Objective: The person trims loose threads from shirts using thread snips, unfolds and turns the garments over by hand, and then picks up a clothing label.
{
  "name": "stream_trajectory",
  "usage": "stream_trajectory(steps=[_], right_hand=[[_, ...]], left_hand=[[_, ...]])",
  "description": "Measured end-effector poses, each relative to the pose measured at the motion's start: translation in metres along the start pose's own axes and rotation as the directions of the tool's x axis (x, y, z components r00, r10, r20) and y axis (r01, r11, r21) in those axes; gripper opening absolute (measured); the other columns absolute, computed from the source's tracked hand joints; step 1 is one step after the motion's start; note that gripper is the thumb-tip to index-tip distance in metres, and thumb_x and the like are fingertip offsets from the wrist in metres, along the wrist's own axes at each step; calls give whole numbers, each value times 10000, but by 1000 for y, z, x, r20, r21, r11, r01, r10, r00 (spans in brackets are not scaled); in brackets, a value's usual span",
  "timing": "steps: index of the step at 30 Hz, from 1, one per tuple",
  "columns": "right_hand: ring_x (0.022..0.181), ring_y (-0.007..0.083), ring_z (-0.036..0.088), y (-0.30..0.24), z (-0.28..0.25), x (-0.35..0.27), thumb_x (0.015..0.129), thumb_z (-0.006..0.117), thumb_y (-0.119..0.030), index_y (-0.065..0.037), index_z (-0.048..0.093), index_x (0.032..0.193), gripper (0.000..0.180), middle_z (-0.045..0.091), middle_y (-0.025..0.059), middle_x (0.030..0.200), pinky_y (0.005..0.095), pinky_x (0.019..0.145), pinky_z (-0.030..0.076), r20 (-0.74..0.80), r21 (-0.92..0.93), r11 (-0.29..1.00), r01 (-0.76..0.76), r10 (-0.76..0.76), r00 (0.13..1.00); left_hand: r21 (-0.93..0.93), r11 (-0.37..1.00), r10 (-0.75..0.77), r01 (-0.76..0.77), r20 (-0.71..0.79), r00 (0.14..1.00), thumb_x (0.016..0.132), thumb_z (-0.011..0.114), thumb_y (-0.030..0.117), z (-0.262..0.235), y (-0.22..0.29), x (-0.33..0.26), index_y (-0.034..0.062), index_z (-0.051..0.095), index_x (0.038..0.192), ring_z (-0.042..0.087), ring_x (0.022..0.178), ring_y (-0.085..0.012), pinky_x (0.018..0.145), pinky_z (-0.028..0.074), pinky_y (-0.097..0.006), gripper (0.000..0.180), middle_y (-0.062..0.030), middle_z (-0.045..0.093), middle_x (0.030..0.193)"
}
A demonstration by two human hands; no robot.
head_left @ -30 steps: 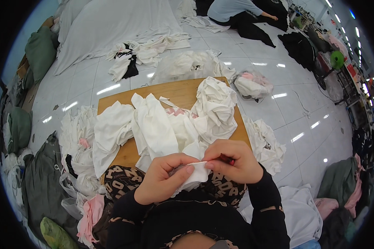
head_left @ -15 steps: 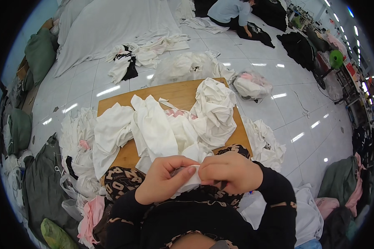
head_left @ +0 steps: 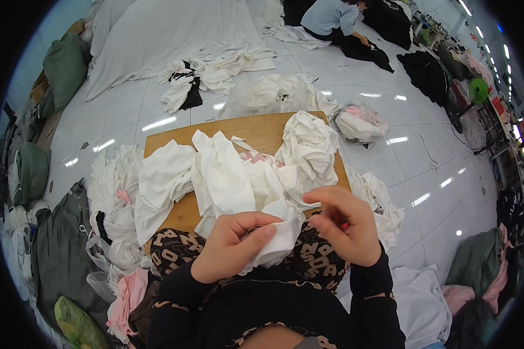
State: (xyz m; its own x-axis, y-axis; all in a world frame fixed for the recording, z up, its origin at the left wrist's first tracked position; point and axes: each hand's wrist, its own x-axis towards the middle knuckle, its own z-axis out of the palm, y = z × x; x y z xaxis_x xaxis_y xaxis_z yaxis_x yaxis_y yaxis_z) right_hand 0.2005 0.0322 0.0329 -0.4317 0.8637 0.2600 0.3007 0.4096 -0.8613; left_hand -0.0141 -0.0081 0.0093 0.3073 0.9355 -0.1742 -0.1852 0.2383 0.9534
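1. Spreading across the upper left of the frame, a large white sheet lies over the tiled floor, the biggest thing in the room.
2. Just below the middle of the frame sits a low wooden board, heaped with white garments; more white pieces spill off its left and right edges onto the tiles.
3. Along the left edge slump grey and green bundles of cloth, with a pink piece at the lower left.
4. At the top of the frame another person in a pale blue top bends over dark cloth on the floor.
5. Right of the board lies a clear bag of white and pink cloth.
6. At lower centre the left hand is closed on a folded corner of a white cloth piece, thumb pressed on top, held over the lap just in front of the board's near edge.
7. The right hand is just beside it, a little apart from the cloth, fingers curled and pinched around something small and red; what it is I cannot tell.
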Motion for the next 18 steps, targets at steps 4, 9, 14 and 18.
stream_trajectory(steps=[4, 9, 14, 18], right_hand=[[707, 147, 598, 6, 0, 7, 771, 615, 42, -17, 616, 1018, 254, 621, 86, 988, 245, 615, 452, 251, 133, 991, 33, -66, 966], [696, 190, 601, 22, -5, 15, 753, 629, 50, -8, 625, 882, 142, 623, 72, 931, 269, 599, 463, 308, 113, 969, 222, -246, 919], [638, 187, 597, 16, -6, 13, 778, 587, 48, -4, 597, 830, 74, 606, 86, 884, 259, 579, 462, 127, -17, 951, 309, -305, 944], [556, 158, 580, 8, -6, 12, 816, 536, 34, -8, 562, 827, 50, 606, 92, 875, 243, 551, 461, 345, 396, 916, 60, -209, 915]], left_hand=[[-42, 999, -16, 18, 53, 998, 916, 527, 135, 3, 4, -1, -47, 600, 1055, 532, 725, -30, 618, 425, -171, 241, -20, 631, 847], [-40, 999, -24, 27, 69, 997, 916, 528, 140, 2, 0, 2, -49, 598, 1053, 531, 731, -32, 633, 426, -172, 243, -20, 629, 848], [-28, 999, -27, 28, 57, 998, 916, 527, 135, 1, -1, 4, -50, 600, 1045, 528, 730, -31, 637, 425, -169, 237, -18, 628, 845], [10, 1000, -27, 26, 88, 996, 913, 529, 122, 4, -1, 5, -49, 606, 1031, 514, 731, -19, 632, 417, -161, 222, -8, 625, 833]])
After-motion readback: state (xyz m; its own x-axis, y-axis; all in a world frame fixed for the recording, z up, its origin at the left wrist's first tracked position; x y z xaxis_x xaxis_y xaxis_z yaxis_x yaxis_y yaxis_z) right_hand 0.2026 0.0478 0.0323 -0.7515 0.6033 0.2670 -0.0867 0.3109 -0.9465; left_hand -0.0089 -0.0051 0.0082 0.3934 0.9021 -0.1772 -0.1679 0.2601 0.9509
